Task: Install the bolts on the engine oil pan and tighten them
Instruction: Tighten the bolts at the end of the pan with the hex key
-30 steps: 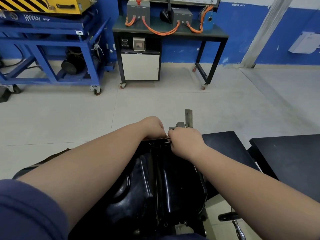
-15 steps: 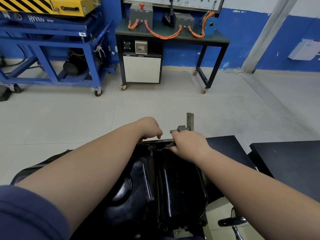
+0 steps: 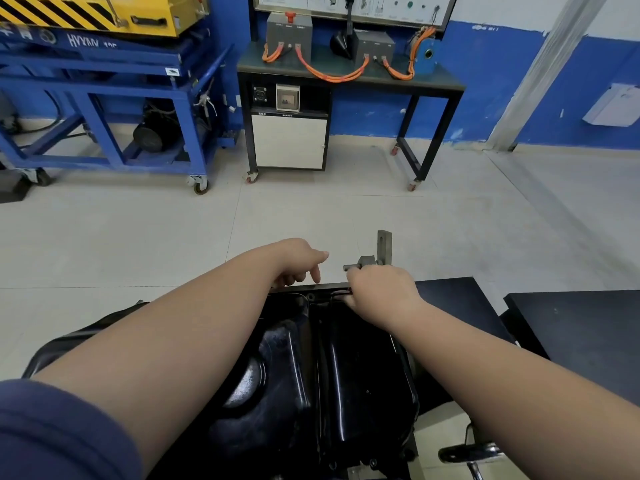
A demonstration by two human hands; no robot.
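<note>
At the far rim of the glossy black metal oil pan [image 3: 349, 375], left of the black worktop [image 3: 453, 299], the right hand [image 3: 381, 292] curls its fingers, grip hidden; the left hand [image 3: 298, 261] hovers, fingers loose.

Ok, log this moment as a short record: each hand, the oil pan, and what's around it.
Left hand: hovers above the pan's far rim, index finger pointing down, nothing visible in it
Right hand: fingertips pinch a small part at the far rim; too small to identify
Oil pan: black, glossy, between the forearms
Behind pan: grey metal bracket, upright
Right of pan: black table
Background: blue cart; bench with orange cables
</note>
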